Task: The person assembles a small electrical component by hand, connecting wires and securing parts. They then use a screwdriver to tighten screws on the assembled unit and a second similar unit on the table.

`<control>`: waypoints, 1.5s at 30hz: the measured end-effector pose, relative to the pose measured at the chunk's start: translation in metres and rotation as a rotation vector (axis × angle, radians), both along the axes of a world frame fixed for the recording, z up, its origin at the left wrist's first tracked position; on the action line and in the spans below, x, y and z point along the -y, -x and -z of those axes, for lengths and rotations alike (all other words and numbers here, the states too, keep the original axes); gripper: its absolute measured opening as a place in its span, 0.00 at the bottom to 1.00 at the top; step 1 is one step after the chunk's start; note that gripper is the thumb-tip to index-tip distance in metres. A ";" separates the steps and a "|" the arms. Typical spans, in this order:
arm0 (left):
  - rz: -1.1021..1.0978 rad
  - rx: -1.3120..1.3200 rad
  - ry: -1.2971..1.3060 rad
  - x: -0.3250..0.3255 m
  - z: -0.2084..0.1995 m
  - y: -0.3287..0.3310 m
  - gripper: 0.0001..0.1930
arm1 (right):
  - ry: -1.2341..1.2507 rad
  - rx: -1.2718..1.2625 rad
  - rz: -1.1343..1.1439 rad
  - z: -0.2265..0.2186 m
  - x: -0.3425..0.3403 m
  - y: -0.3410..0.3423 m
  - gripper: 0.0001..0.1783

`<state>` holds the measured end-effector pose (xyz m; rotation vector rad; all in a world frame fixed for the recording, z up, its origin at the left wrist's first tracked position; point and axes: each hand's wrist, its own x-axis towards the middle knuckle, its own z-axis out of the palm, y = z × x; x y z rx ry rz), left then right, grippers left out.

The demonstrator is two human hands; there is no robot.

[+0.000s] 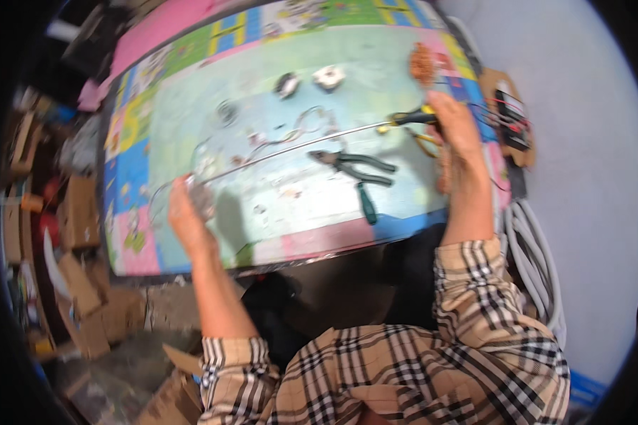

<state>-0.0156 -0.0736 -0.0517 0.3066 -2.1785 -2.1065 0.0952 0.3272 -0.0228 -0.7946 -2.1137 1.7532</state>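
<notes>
Right hand: my fingers (455, 131) are closed round the handle of a long screwdriver with a black-and-yellow handle and thin silver shaft (319, 142).
Left hand: mine (189, 216) is curled, pinching a small greyish, shiny piece (201, 200); blur hides its exact shape.
Screwdriver: slanted above the table between both hands, its far end at my left; I seem to hold both ends to steady it, though I cannot tell whether the tip touches the piece.
Dark-handled metal pliers (339, 160): lying spread, probably for easy reach, near a slim green handle (366, 204).
Writing: printed shapes border the colourful table cover (283, 219); I can make out no brand or label.
</notes>
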 end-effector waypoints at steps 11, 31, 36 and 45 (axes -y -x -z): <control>-0.001 -0.080 -0.080 -0.002 0.008 0.006 0.19 | 0.050 0.060 -0.127 0.003 -0.016 -0.002 0.21; -0.094 -0.131 0.057 -0.002 -0.001 -0.001 0.20 | 0.160 0.094 -0.123 0.003 -0.026 0.016 0.28; -0.108 -0.051 0.054 0.004 -0.004 0.001 0.21 | -0.003 -0.215 -0.110 0.007 -0.011 0.018 0.30; 0.020 -0.043 0.040 -0.012 -0.016 -0.008 0.19 | -0.034 -0.319 -0.031 0.001 0.013 0.019 0.28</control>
